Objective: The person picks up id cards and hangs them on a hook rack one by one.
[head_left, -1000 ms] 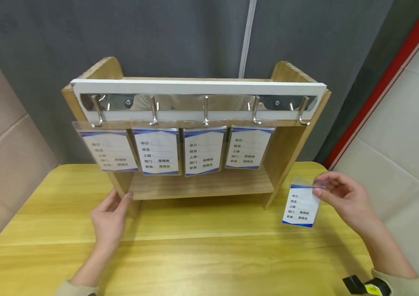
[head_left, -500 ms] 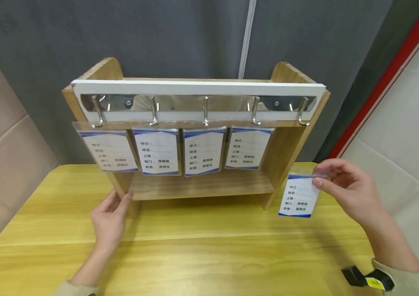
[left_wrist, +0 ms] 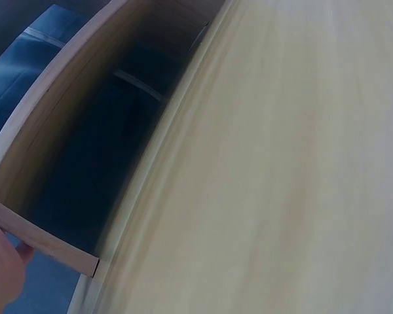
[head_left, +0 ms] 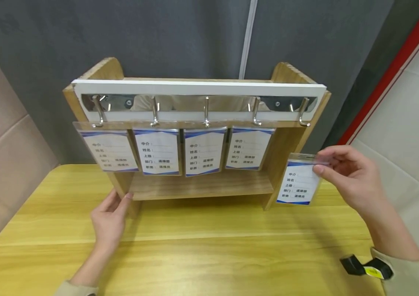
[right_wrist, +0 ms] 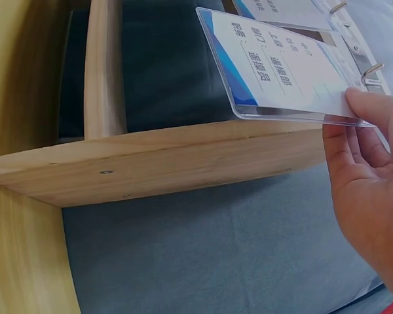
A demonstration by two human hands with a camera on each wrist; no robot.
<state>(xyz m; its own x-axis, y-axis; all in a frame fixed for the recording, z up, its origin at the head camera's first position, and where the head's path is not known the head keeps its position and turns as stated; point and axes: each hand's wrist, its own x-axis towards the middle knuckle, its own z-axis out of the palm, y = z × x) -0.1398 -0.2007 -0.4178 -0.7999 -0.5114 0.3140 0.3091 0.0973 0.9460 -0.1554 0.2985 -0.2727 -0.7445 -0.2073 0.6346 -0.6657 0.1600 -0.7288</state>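
Observation:
In the head view my right hand (head_left: 353,176) pinches a badge in a clear plastic sleeve (head_left: 298,183) by its top right corner, thumb in front. The badge hangs upright just right of the wooden rack (head_left: 202,190). My left hand (head_left: 111,213) grips the rack's lower left side, thumb on the front edge and fingers partly hidden behind it. Several similar badges, such as this one (head_left: 156,152), hang in a row from the metal hooks. The rightmost hook (head_left: 303,112) carries nothing. In the right wrist view the held badge (right_wrist: 275,72) lies between thumb and fingers.
The rack has a white front rail (head_left: 194,86) and stands on a yellow wood-grain table (head_left: 202,255). A grey curtain (head_left: 179,37) hangs behind it. Pale padded panels (head_left: 409,164) flank the table, with a red strip (head_left: 376,90) on the right.
My right hand has risen with the badge, which now sits higher beside the rack's right side. The left hand stays in place on the rack.

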